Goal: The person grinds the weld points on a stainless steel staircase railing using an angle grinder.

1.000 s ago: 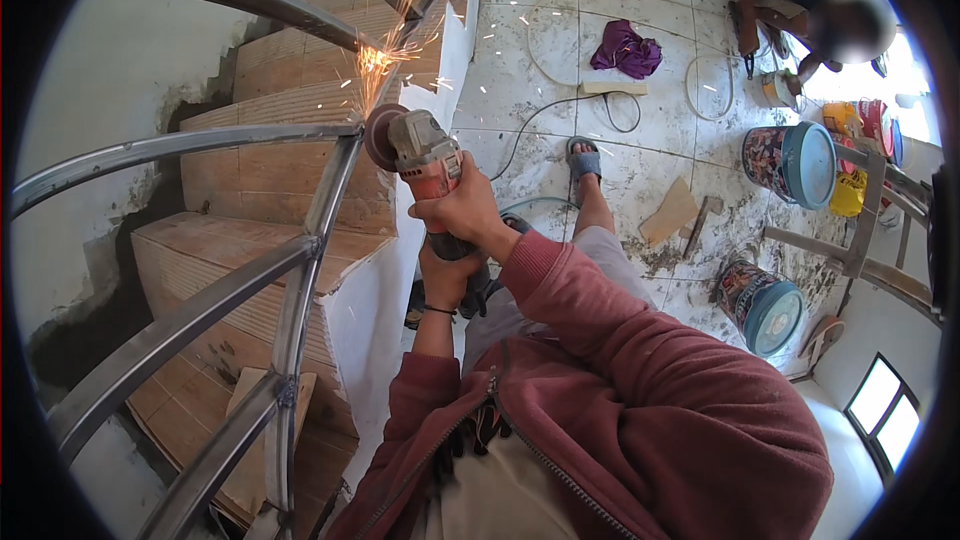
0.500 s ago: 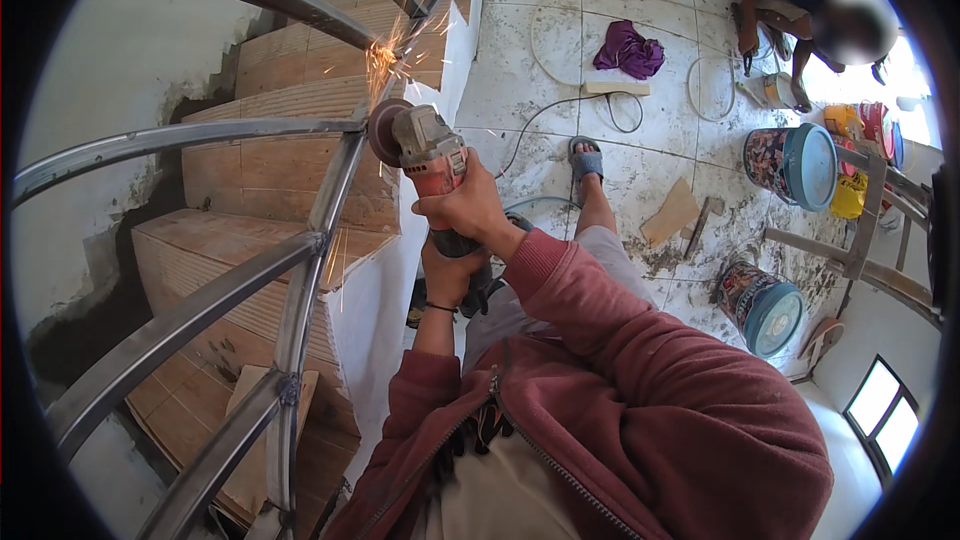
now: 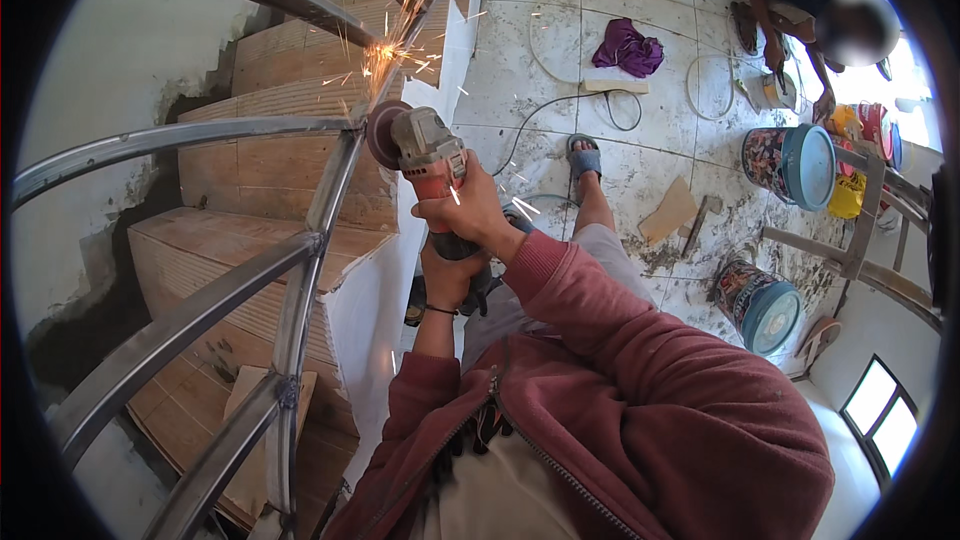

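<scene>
With both hands I hold an angle grinder [image 3: 430, 145] that has a red and black body and a grey head. My right hand [image 3: 472, 208] wraps round the red part of its body. Below it, my left hand [image 3: 447, 275] is closed round the dark rear end. The grinder's brown disc [image 3: 383, 135] is at the welded joint of a bare steel railing [image 3: 328, 202], where a flat crossbar meets the long bar. Orange sparks [image 3: 383, 62] burst just beyond the disc, and some fly up along the railing.
Tiled stairs [image 3: 250, 195] lie behind the railing on the left. A cord [image 3: 520, 145] runs over the dirty floor to a power strip [image 3: 615, 86] near a purple cloth [image 3: 627, 48]. Paint buckets [image 3: 808, 168] stand at right; another person [image 3: 790, 0] crouches at the far right.
Sparks now spray wider and farther up, with a few streaks near my right hand. My grip and the grinder stay nearly in place. The other person's arms have shifted toward the buckets.
</scene>
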